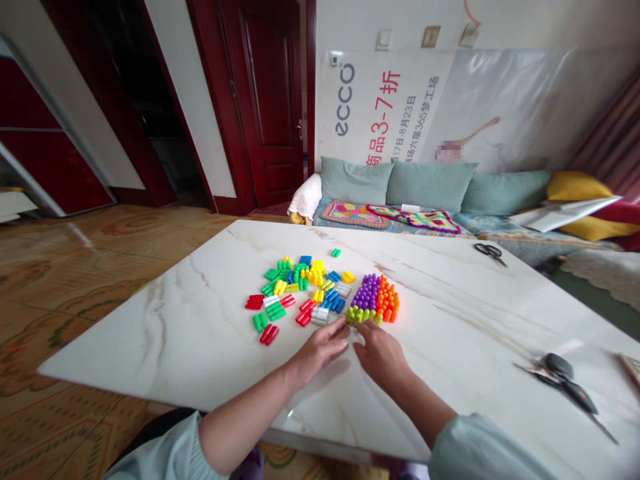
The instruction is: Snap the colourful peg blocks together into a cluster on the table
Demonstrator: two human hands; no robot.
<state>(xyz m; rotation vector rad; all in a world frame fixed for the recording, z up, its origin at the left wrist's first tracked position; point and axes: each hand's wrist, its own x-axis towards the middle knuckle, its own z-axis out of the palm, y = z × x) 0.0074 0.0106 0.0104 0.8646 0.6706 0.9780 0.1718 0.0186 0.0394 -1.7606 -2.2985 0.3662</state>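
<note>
My left hand (324, 345) rests on the table with its fingers stretched out, tips at the near left corner of a block of small upright plastic pieces. My right hand (381, 352) is open too, thumb apart, with its fingertips against the front row of lime-green pieces (361, 315). Behind that row, purple pieces (366, 292) stand packed together, and orange pieces (388, 300) fill the right side. Just left of the block lie white pieces (320, 315), blue pieces (333, 301) and red pieces (305, 312) in joined groups. Whatever is under my fingertips is hidden.
More green pieces (275, 310), yellow pieces (315, 273) and red pieces (269, 334) lie scattered leftward on the marble-patterned table (200, 320). Black-handled scissors (490, 252) lie at the far right; another dark-handled cutting tool (570, 387) lies nearer. A cushioned sofa (430, 187) stands behind.
</note>
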